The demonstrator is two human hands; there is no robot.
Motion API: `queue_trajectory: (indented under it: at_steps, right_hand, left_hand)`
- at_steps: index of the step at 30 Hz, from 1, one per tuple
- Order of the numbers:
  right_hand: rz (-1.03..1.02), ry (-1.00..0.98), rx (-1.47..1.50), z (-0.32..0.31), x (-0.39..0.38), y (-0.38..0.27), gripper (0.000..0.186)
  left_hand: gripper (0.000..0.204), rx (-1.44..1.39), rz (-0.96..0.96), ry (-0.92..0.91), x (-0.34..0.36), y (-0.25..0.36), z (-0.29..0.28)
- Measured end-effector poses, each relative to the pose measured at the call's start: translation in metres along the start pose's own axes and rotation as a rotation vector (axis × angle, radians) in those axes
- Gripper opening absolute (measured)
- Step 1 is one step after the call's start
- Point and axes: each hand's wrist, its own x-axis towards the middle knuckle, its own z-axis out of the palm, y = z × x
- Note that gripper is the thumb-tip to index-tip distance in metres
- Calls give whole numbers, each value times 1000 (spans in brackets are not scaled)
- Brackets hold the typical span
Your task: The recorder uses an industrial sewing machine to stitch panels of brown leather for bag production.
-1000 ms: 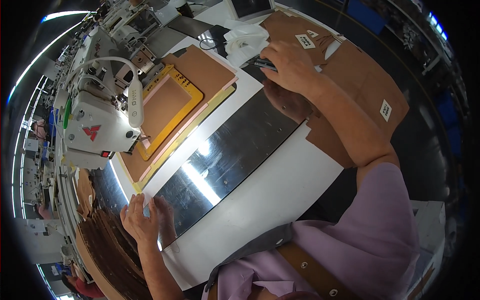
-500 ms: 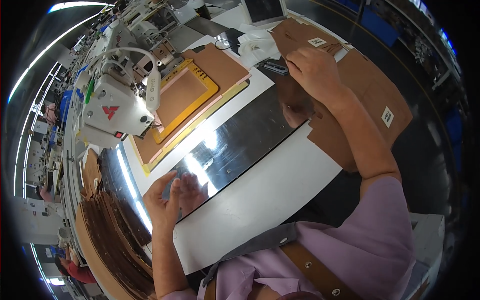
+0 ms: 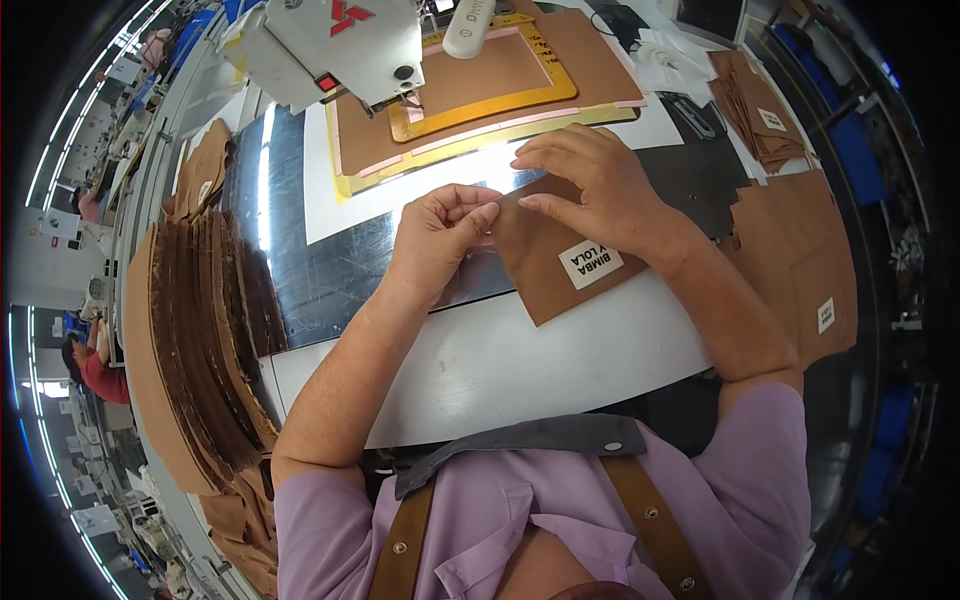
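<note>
A brown leather piece (image 3: 550,280) with a white printed label sits over the steel plate (image 3: 340,290) in the middle of the workspace. My left hand (image 3: 440,235) pinches its upper left corner between thumb and fingers. My right hand (image 3: 590,190) is over the piece's upper part, fingers spread and bent, the thumb beside its top edge; whether the thumb touches is unclear. Beyond both hands, a yellow template frame (image 3: 490,115) rests on a larger brown panel (image 3: 620,75) under a white sewing machine head (image 3: 310,50).
Stacked brown pieces (image 3: 170,350) line the left side. More brown pieces (image 3: 790,260) cover the right. A dark metal tool (image 3: 690,120) and crumpled white material (image 3: 670,60) are at the back right. A co-worker in red (image 3: 105,375) is at the far left.
My right hand has left the dark tool and moved down-left to the middle. My left hand has moved up-right and now grips the labelled piece. The view has turned, raising the machine.
</note>
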Motion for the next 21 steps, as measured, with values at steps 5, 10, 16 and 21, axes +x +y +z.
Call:
queue_trajectory:
  at_steps: [5,10,16,21]
  right_hand:
    - [203,-356,323,16,23,10,21]
    - [304,-373,419,27,43,31,16]
    - [336,-319,330,33,73,85,16]
    - [353,-338,314,60,119,128,18]
  left_hand:
    - [23,149,33,134,7,-1,-16]
    - [15,276,53,254,27,6,-40]
    - [14,490,226,435,70,21,-103]
    - [20,472,313,418,136,27,-162]
